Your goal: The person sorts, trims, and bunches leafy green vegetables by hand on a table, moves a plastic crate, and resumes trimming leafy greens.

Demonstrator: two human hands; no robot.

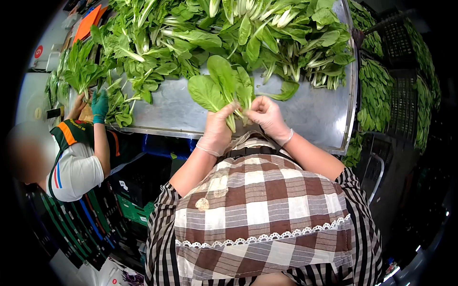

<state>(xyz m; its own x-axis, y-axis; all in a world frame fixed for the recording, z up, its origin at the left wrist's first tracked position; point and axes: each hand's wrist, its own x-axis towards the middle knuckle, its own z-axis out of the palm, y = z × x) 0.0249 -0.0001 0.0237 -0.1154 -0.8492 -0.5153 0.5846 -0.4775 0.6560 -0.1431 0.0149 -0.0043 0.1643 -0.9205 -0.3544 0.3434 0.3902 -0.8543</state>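
My left hand [219, 126], in a thin clear glove, is closed around the pale stems of a few leafy greens [214, 90], their broad leaves pointing away from me. Close beside it, my right hand [268, 116], also gloved, pinches the stem end of a smaller leafy green [245, 88] that leans against the others. Both hands are just above the near edge of a metal table [176, 102]. One loose leaf [285, 90] lies on the metal beyond my right hand.
A big heap of leafy greens [191, 38] covers the table's far side. At left, a co-worker's green-gloved hand [99, 106] is beside a bunch of greens [78, 69]. Black crates [403, 102] and more greens [374, 95] stand at right; a green crate [133, 212] is below left.
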